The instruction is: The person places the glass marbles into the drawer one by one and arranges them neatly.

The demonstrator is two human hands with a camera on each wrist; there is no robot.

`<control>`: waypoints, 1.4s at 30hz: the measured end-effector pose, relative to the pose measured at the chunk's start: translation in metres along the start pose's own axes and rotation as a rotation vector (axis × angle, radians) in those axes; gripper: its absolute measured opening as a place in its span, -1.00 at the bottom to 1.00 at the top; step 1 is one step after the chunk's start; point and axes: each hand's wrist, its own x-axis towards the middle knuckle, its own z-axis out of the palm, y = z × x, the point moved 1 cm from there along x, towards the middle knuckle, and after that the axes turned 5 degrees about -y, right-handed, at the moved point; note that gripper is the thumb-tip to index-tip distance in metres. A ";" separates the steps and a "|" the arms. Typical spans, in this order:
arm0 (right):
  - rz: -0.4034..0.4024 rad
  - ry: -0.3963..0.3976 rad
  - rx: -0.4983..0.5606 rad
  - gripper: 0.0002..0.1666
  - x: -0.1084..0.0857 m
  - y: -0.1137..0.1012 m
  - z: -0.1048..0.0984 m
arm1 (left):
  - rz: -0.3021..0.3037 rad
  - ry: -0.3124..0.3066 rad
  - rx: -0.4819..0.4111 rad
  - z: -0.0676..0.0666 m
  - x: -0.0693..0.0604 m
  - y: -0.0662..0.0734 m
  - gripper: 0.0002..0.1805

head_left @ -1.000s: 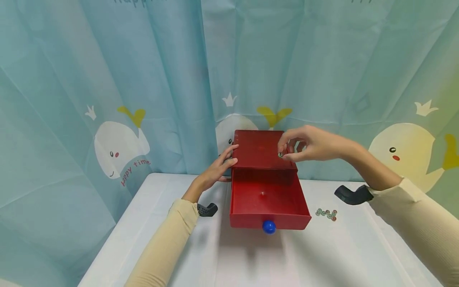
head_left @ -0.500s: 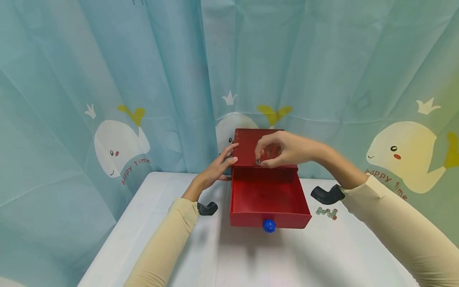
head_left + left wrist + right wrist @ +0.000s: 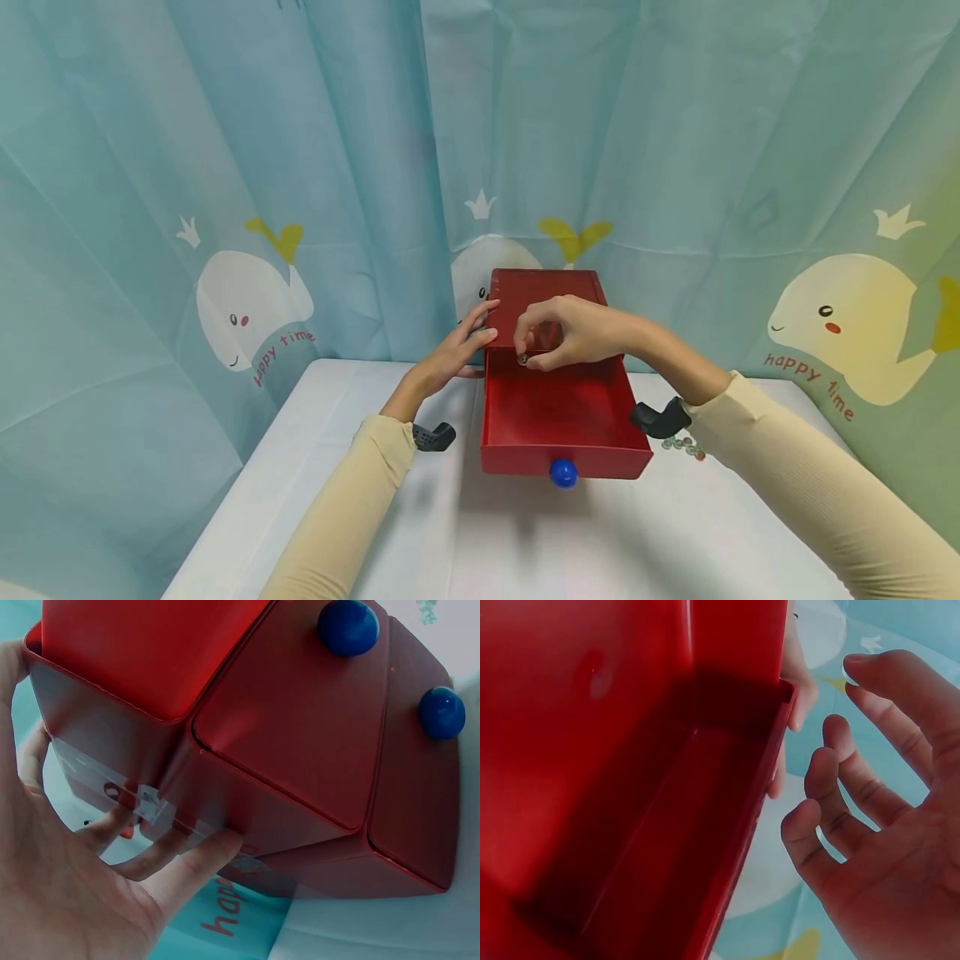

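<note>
Pinching one small piece (image 3: pixel 522 360): right fingers (image 3: pixel 534 313) | left fingers (image 3: pixel 196 867) spread on cabinet (image 3: pixel 536 287) | one drawer (image 3: pixel 525 461) out, two drawers (image 3: pixel 289 712) closed

The cabinet (image 3: pixel 525 287) is dark red, its drawer (image 3: pixel 555 417) a brighter red with a blue knob (image 3: pixel 563 473), and the small pieces (image 3: pixel 678 445) on the white tabletop (image 3: pixel 420 533) show green and red. Cream sleeves (image 3: pixel 345 508) meet black wrist devices (image 3: pixel 660 419), while the pale blue-green curtain (image 3: pixel 375 125) carries printed white whales (image 3: pixel 240 287) with yellow tails (image 3: pixel 289 244), white crowns (image 3: pixel 481 206) and red "happy time" lettering (image 3: pixel 297 337).
</note>
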 end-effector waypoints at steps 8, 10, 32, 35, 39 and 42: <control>0.007 0.010 -0.006 -0.82 0.001 -0.002 0.002 | 0.004 -0.002 0.002 0.002 -0.003 0.003 -0.26; 0.009 0.012 -0.008 -0.82 0.001 -0.003 0.002 | 0.004 0.002 0.004 0.002 -0.003 0.004 -0.26; 0.015 0.006 0.013 -0.79 0.002 -0.003 0.006 | -0.004 0.000 -0.001 0.002 -0.003 0.003 -0.26; 0.019 0.010 0.014 -0.73 0.002 -0.003 0.006 | -0.003 -0.004 -0.002 0.002 -0.003 0.002 -0.27; 0.024 0.020 0.009 -0.65 0.002 -0.002 0.006 | 0.001 -0.010 -0.008 0.000 -0.003 0.001 -0.28; 0.024 0.028 0.002 -0.63 0.002 -0.002 0.006 | 0.001 -0.009 -0.009 -0.001 -0.002 0.000 -0.28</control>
